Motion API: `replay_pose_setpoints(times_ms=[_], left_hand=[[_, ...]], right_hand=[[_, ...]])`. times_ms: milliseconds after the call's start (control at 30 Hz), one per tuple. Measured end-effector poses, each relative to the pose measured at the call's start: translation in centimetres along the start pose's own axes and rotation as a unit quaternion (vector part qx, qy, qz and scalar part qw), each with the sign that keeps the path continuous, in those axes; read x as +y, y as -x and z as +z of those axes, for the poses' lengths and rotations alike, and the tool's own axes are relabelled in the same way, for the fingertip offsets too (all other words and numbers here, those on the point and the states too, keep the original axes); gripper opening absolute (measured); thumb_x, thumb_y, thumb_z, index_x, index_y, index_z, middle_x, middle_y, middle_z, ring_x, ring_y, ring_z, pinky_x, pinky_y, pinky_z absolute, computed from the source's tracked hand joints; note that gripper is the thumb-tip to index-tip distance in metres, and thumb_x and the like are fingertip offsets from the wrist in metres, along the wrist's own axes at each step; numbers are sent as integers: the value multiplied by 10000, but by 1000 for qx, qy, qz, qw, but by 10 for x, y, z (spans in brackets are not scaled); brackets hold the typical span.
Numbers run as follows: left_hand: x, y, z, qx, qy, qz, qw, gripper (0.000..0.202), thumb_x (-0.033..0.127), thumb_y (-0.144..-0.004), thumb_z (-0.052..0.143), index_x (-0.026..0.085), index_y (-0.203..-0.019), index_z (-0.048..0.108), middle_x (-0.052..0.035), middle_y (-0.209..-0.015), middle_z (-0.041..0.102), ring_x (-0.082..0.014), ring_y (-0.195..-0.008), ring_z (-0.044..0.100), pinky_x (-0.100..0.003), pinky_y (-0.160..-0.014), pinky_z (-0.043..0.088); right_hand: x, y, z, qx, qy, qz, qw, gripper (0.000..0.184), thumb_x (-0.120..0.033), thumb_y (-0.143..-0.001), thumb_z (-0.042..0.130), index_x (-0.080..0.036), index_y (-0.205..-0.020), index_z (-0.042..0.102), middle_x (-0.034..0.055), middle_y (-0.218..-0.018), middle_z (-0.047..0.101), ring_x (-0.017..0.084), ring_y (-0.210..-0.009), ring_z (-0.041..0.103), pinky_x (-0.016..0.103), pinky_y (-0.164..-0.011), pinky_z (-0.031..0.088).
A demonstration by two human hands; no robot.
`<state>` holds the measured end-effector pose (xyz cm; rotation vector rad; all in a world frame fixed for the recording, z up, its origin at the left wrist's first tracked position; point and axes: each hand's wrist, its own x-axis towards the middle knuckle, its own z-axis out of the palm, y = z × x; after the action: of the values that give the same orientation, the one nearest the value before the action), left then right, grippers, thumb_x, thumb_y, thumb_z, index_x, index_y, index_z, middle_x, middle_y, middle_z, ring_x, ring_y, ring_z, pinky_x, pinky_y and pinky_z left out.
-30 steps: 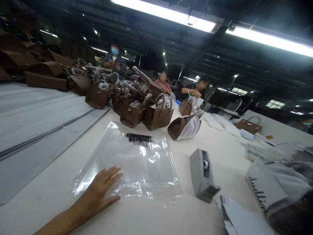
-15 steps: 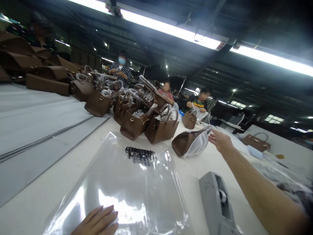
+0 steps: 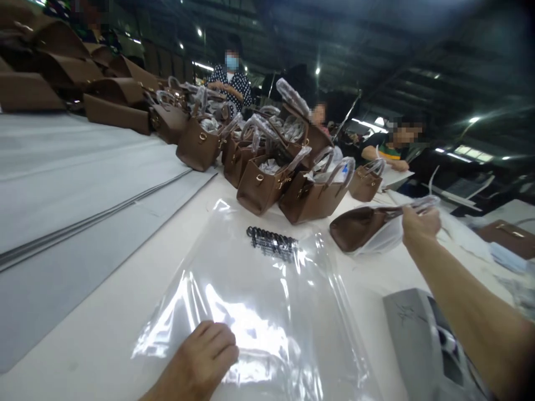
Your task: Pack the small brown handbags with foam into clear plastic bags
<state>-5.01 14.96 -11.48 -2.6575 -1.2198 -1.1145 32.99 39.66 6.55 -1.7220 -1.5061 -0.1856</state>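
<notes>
My right hand (image 3: 420, 224) is closed round the plastic-wrapped handles of a brown handbag (image 3: 353, 228). This bag lies tipped on its side on the white table, with thin white wrapping along its near face. In the lower middle, my left hand (image 3: 204, 353) has its fingers curled against a large clear plastic bag (image 3: 267, 301) spread flat on the table. The fingertips are partly hidden, but they seem to grip the plastic. Black print shows near the far end of the plastic bag.
Several brown handbags (image 3: 317, 195) with wrapped handles stand in a cluster beyond the plastic. Grey-white sheets (image 3: 83, 195) and a pile of brown pieces (image 3: 117, 106) lie left. A grey tape dispenser (image 3: 412, 334) stands near my right forearm. Co-workers (image 3: 229, 83) are across the table.
My right hand has gone from open beside the handbag's handles to closed round them. My left hand's fingers, stretched flat on the plastic before, are now curled. The view has shifted.
</notes>
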Motion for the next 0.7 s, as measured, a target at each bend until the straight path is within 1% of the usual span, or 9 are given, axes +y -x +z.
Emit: replay_pose_setpoints(times_ms=[67,133,167,233,300,333,500,600,700], left_hand=[[3,0,-6,-21,15,13,1000,199,52,-816,440,151,-651,492,-15,-643,522,-133,-623,468,-271,-580,372],[6,4,-11,-30,9,24,999,209,71,-805,477,153,-614,448,-10,-624,491,-129,-601,434,-265,-558,349],[7,6,-13,-36,2,24,999,216,86,-806,482,156,-607,436,-10,-621,482,-131,-597,423,-266,-553,343],[9,11,-18,-52,-15,19,998,221,114,-814,483,161,-605,430,-11,-626,476,-136,-597,412,-270,-549,336],[11,14,-25,-91,-21,13,996,205,152,-828,484,160,-626,448,-14,-649,493,-141,-610,420,-274,-560,339],[12,15,-30,-113,-17,8,993,184,180,-840,482,157,-658,472,-18,-672,511,-144,-627,433,-275,-570,344],[14,10,-49,-227,27,-64,971,204,207,-900,382,183,-865,581,-28,-790,577,-155,-741,497,-283,-664,362],[15,3,-54,-254,33,-107,961,160,179,-861,449,176,-780,586,-17,-788,578,-147,-758,508,-272,-698,368],[15,-6,-54,-263,34,-147,953,83,211,-783,563,161,-717,556,-1,-751,572,-128,-687,516,-233,-628,378]], right_hand=[[-15,50,-12,-14,-5,-19,1000,572,-407,-880,356,-17,-1295,315,280,-1268,378,332,-1180,391,534,-982,263],[-33,119,-25,-138,-41,-92,985,441,-446,-858,409,-154,-1171,516,124,-1126,570,237,-1038,540,400,-913,422],[-42,157,-31,-211,-59,-135,966,379,-463,-822,476,-201,-1069,595,67,-1071,614,211,-996,572,351,-890,457],[-54,233,-38,-360,-70,-287,885,530,-442,-772,571,-215,-1242,480,69,-1222,537,225,-1107,513,349,-916,457],[-57,294,-40,-402,-58,-411,816,609,-384,-769,592,-168,-1306,402,119,-1264,492,252,-1139,486,367,-882,484],[-56,314,-38,-378,-70,-432,816,447,-261,-817,534,-188,-1253,462,100,-1209,544,240,-1127,499,391,-896,473],[-49,335,-33,-399,-138,-348,837,262,-160,-878,404,-191,-1062,588,73,-1083,613,173,-1095,519,345,-950,427],[-55,326,-36,-464,-182,-256,828,220,-231,-879,419,-204,-947,627,59,-1031,621,164,-1070,528,306,-927,425],[-63,326,-37,-468,-194,-134,852,157,-271,-830,487,-184,-754,593,46,-877,629,172,-950,568,289,-819,451]])
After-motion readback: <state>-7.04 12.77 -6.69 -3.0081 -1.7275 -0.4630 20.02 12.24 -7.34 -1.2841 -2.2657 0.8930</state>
